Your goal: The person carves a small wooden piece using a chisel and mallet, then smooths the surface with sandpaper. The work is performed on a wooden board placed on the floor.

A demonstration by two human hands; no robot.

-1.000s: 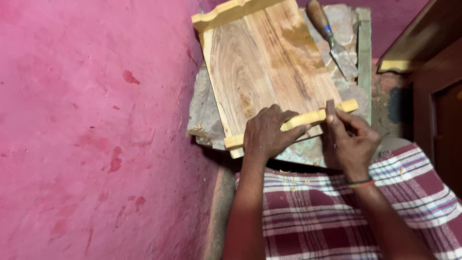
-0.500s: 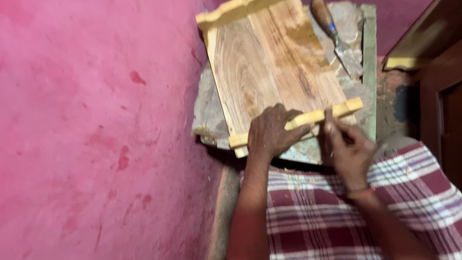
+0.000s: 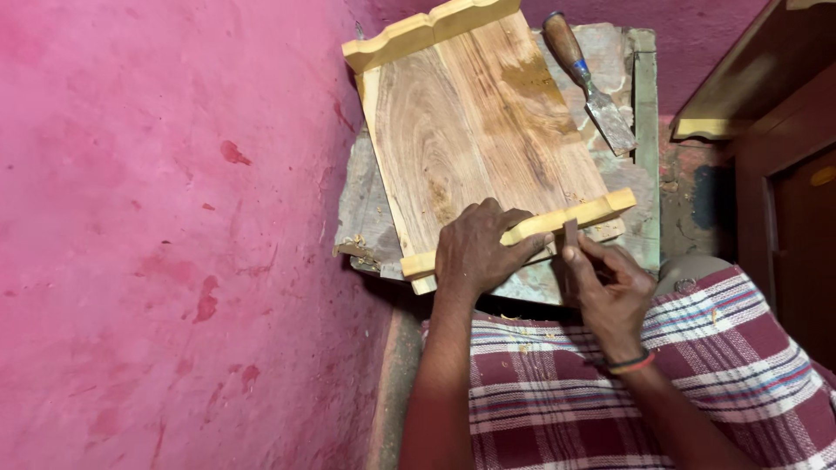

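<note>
Pink wall [image 3: 157, 218] fills the left half of the scene, blotchy with darker red marks. Rough grey slab [image 3: 370, 222] serves as the work surface, far centre, just right of the wall.

Wooden panel [image 3: 475, 130] lies flat on the slab, tilted, long side running near to far. Brown grain, darker streak toward its far right, a few chips on it. Pale yellow moulded strip [image 3: 418, 30] runs across its far end, scalloped edge. Second pale strip [image 3: 575, 216] runs across the near end, sloping up to the right.

Left hand [image 3: 479, 252] lies palm down over the left part of the near strip, fingers spread across strip and panel, pressing rather than gripping.

Right hand [image 3: 610, 287] sits just right of it, near side of the strip, fingers pinched narrow on a small dark tool [image 3: 570, 239] standing upright with its tip against the strip. Tool type: cannot tell. Banded bracelet on that wrist.

Chisel [image 3: 588, 83], brown wooden handle and flat metal blade, lies on the slab right of the panel, well apart from both hands.

Checked maroon cloth [image 3: 679, 383] covers the person's lap, near right.
</note>
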